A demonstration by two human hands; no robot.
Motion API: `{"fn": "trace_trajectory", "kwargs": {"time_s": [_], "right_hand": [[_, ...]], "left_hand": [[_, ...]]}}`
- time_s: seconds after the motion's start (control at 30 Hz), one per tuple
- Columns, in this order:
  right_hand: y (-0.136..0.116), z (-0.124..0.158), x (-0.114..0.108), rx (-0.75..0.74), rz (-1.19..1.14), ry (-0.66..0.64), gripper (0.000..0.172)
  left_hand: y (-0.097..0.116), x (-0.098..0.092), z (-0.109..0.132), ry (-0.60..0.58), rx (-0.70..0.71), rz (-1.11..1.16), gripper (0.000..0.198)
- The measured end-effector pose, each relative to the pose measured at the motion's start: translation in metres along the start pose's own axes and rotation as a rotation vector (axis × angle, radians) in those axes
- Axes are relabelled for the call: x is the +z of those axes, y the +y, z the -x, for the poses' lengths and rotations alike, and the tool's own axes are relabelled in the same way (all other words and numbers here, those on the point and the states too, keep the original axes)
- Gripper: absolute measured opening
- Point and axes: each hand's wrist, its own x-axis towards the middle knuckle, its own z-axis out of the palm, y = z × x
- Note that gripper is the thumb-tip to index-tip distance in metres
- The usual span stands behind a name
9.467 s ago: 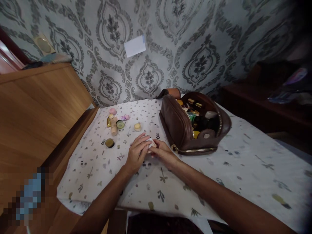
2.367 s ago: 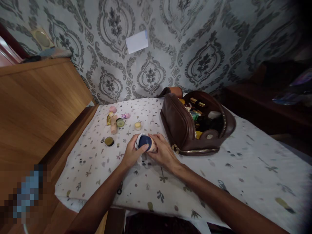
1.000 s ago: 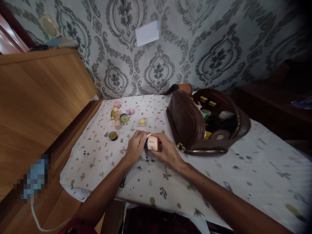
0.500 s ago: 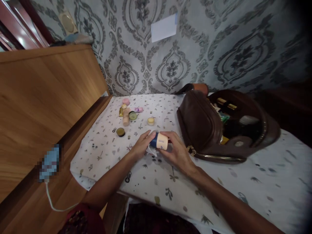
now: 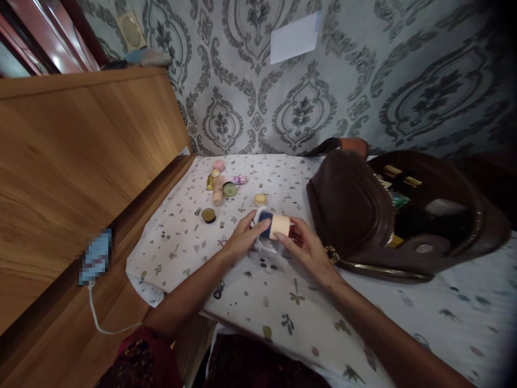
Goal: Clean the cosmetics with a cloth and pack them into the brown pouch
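Note:
A small cosmetic container (image 5: 279, 227), cream-coloured with a dark blue end, lies sideways between my hands above the cloth. My left hand (image 5: 244, 235) is closed around its blue end, with a crumpled white tissue (image 5: 266, 246) pressed against it. The fingers of my right hand (image 5: 306, 245) grip the cream end. Just beyond my hands is a small pale yellow jar (image 5: 260, 200). Farther left lie a round olive-lidded pot (image 5: 208, 215), a green round tin (image 5: 230, 188), a beige tube (image 5: 218, 193), a gold-coloured bottle (image 5: 210, 182) and a pink-and-purple tube (image 5: 239, 179).
An open brown leather bag (image 5: 351, 207) with several items inside stands to the right on the patterned cloth (image 5: 258, 302). Wooden panels (image 5: 100, 124) border the left side, where a phone-like object (image 5: 97, 257) hangs on a white cable. Patterned wallpaper rises behind.
The container has turned in my hands, so its printed side no longer shows. More white tissue shows around the blue end. The whole view has shifted slightly left.

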Motion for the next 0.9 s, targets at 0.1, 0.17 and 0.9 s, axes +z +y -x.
{"fn": "trace_trajectory", "kwargs": {"time_s": [0.1,0.17,0.9], "right_hand": [[0.0039,-0.0014,0.0004,-0.024,-0.003,0.063,0.065],[0.0046,-0.0014,-0.0002,-0.032,0.018,0.083,0.067],[0.0045,-0.0005,-0.0019,-0.053,0.164,0.060,0.058]], "left_hand": [[-0.0023,0.0000,-0.0022,0.036,-0.043,0.061,0.061],[-0.0030,0.0003,-0.0034,0.033,-0.070,0.093,0.063],[-0.0006,0.0015,-0.0020,0.005,-0.052,0.165,0.058]]}}
